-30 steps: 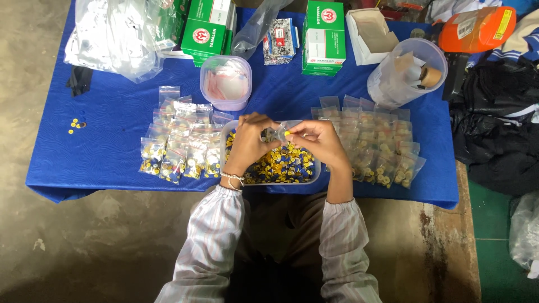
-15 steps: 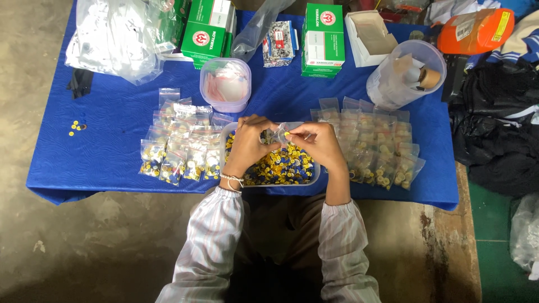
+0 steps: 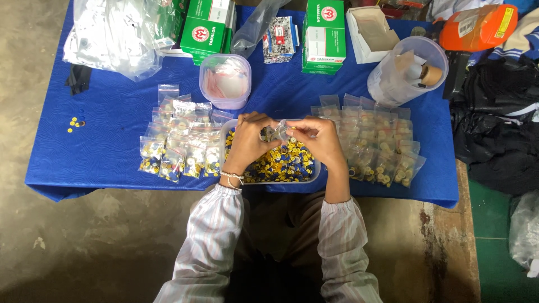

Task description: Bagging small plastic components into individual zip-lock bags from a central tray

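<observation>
A: What's in the hands rn?

B: Both hands are together mid frame, over the tub. The left hand [image 3: 250, 140] and the right hand [image 3: 314, 137] both pinch one small clear bag [image 3: 276, 133]. There's sth small in it, can't tell how many.

A: And the tub?

B: The clear tub [image 3: 312, 174] sits at the table's near edge, center frame, right under the hands. It has lots of little yellow and blue caps [image 3: 283, 164] in it, so I'd say plenty is left to bag.

A: How much looks done?

B: A lot, I think. One bunch of filled bags [image 3: 177, 143] lies left of the tub. A second bunch of filled bags [image 3: 382, 146] lies right of the tub, near the right hand. Both look like they hold the same kind of bits.

A: Anything else?

B: A few loose yellow caps [image 3: 73, 123] lie far left on the blue cloth [image 3: 112, 101]. Green boxes [image 3: 205, 25] stand at the top, w/ a big clear jug [image 3: 401, 76] in the upper right and a pile of empty bags [image 3: 109, 31] upper left.
</observation>
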